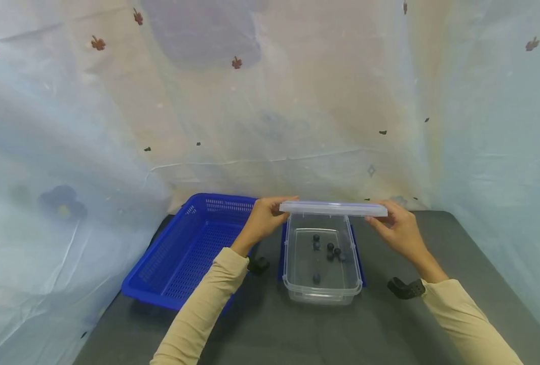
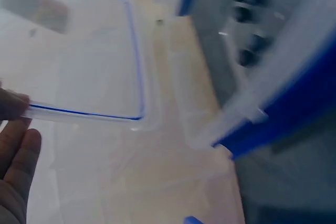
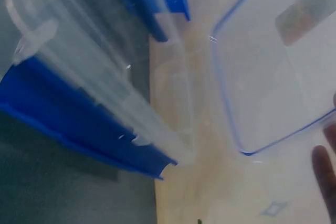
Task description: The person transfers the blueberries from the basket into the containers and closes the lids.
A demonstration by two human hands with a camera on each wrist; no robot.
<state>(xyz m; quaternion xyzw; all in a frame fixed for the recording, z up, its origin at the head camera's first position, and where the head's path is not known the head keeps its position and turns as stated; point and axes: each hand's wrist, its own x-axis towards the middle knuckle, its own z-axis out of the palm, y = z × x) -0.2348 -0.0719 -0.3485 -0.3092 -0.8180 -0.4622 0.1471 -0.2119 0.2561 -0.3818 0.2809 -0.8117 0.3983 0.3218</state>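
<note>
Both hands hold a clear plastic lid [image 1: 334, 208] with a blue seal line, raised over the far end of a clear plastic box [image 1: 322, 293]. My left hand [image 1: 264, 219] pinches the lid's left edge, thumb below and fingers above. At the opposite edge my right hand [image 1: 399, 229] grips it the same way. Several small dark blue round balls [image 1: 331, 247] lie inside the box, which has no lid on it. In the left wrist view the lid [image 2: 84, 72] shows its blue rim and a rectangular label. Beneath the box, a blue tray [image 3: 79, 119] sticks out along its sides.
A large blue perforated basket [image 1: 179, 274] stands left of the box, behind the left forearm. The dark grey table [image 1: 293, 334] runs up to a patterned sheet [image 1: 270, 111] hanging at the back and sides. Each wrist wears a black camera strap [image 1: 407, 288].
</note>
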